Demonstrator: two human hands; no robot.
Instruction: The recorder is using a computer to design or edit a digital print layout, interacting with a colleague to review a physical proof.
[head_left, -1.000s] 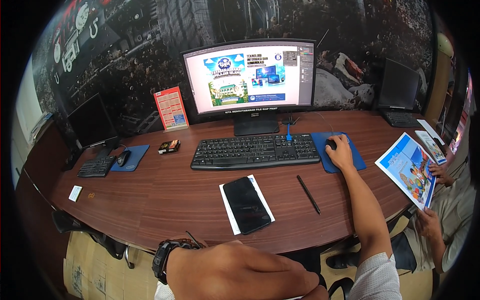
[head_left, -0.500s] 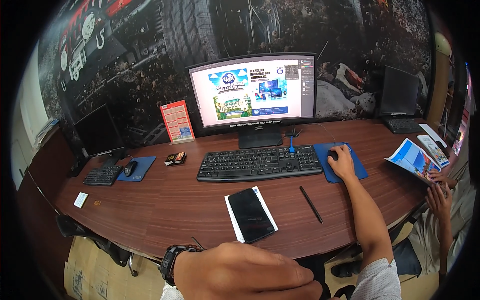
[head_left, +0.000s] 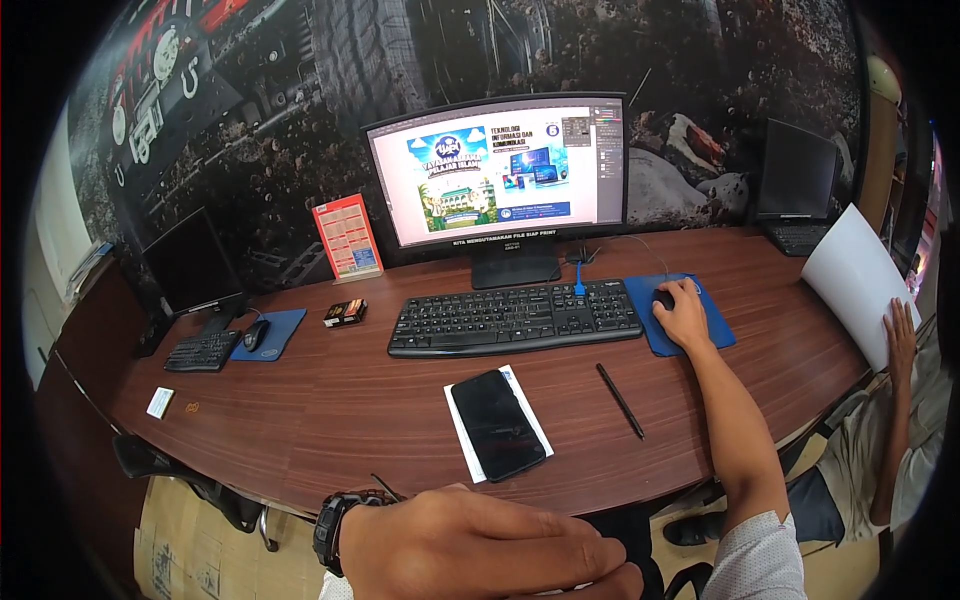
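My right hand [head_left: 685,318] rests over a black mouse [head_left: 663,299] on a blue mouse pad [head_left: 716,330], its fingers curved round it. Low in front, my left hand [head_left: 480,545] is closed, fingers pressed together; its palm side is hidden, so anything inside cannot be made out. A black watch [head_left: 328,530] circles that wrist. Beyond the left hand lies a dark-screened smartphone [head_left: 498,425] on white paper [head_left: 465,438]. A black stylus-like pen [head_left: 620,400] sits to its right. Behind them are a black keyboard [head_left: 480,326] and a lit monitor [head_left: 500,175] showing two cover-like designs.
Another person's hand [head_left: 900,340] holds a large white sheet [head_left: 852,275] at the right. A second monitor [head_left: 195,262], keyboard [head_left: 205,350] and mouse [head_left: 257,336] stand left. Nearby are a small dark box [head_left: 345,313] and a red-and-white stand card [head_left: 347,238]. Another monitor [head_left: 798,175] stands far right.
The other person's colourful printed sheet has been raised and turned, now showing a white side. My view has shifted slightly; both my hands keep their places.
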